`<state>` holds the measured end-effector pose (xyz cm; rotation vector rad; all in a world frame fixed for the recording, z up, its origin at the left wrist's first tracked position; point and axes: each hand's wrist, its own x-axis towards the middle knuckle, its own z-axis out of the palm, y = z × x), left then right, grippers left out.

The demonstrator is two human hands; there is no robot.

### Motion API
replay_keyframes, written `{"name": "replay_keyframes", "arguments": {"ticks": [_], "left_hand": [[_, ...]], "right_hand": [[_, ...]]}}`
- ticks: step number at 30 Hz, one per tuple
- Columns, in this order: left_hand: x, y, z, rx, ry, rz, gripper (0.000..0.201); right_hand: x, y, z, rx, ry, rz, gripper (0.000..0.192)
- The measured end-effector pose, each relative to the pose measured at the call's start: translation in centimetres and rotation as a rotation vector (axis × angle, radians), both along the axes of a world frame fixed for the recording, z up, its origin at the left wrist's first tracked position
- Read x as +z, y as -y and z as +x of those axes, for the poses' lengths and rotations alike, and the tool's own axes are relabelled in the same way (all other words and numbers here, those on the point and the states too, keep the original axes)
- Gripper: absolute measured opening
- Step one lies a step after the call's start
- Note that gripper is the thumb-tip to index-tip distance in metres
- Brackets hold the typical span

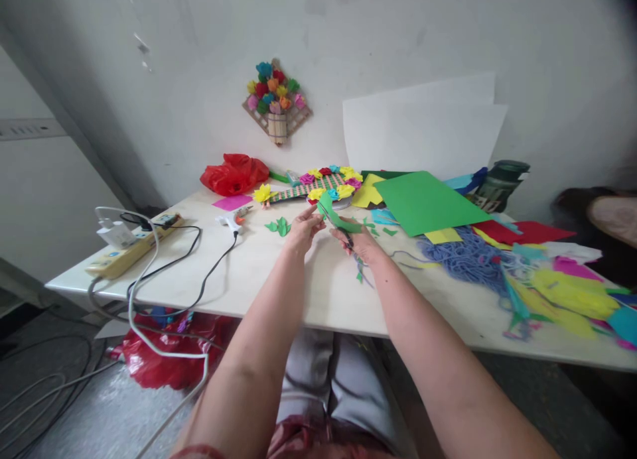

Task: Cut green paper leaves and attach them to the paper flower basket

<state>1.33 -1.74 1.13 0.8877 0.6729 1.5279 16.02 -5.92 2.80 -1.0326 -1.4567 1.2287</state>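
Note:
My left hand (304,228) pinches a strip of green paper (343,220) above the middle of the table. In my right hand (361,241) is a pair of scissors (347,239), its blades at the green paper. My fingers partly hide the handles. Several cut green leaf shapes (281,227) lie to the left of my left hand, and small green scraps (391,232) are scattered to the right. Just behind my hands rests a woven guitar-shaped piece (311,189) trimmed with yellow, pink, blue and red paper flowers.
A white glue gun (231,221) and a power strip (132,250) with cables occupy the left. Rightward are a large green sheet (430,203), blue-grey yarn (462,257), coloured paper pieces (572,293) and a dark bottle (501,184). A red plastic bag (235,175) sits at the back.

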Motion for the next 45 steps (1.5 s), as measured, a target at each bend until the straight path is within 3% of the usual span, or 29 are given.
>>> {"name": "replay_keyframes", "arguments": {"ticks": [10,17,22,33,45], "left_hand": [[-0.3,0.0,1.0,0.106,0.008,-0.036,0.065],[-0.2,0.2,1.0,0.085,-0.044,-0.006,0.069],[-0.2,0.2,1.1,0.069,-0.066,0.032,0.074],[-0.5,-0.1,1.0,0.050,-0.160,0.087,0.080],[-0.4,0.1,1.0,0.033,-0.203,0.104,0.077]], "right_hand": [[-0.9,-0.9,-0.1,0.000,-0.022,-0.032,0.050],[-0.1,-0.3,0.6,0.034,-0.010,-0.104,0.037],[-0.5,-0.6,1.0,0.058,-0.019,-0.087,0.031],[-2.3,-2.2,1.6,0.076,-0.004,-0.052,0.038],[-1.7,-1.8,1.6,0.081,-0.029,-0.051,0.035]]}}
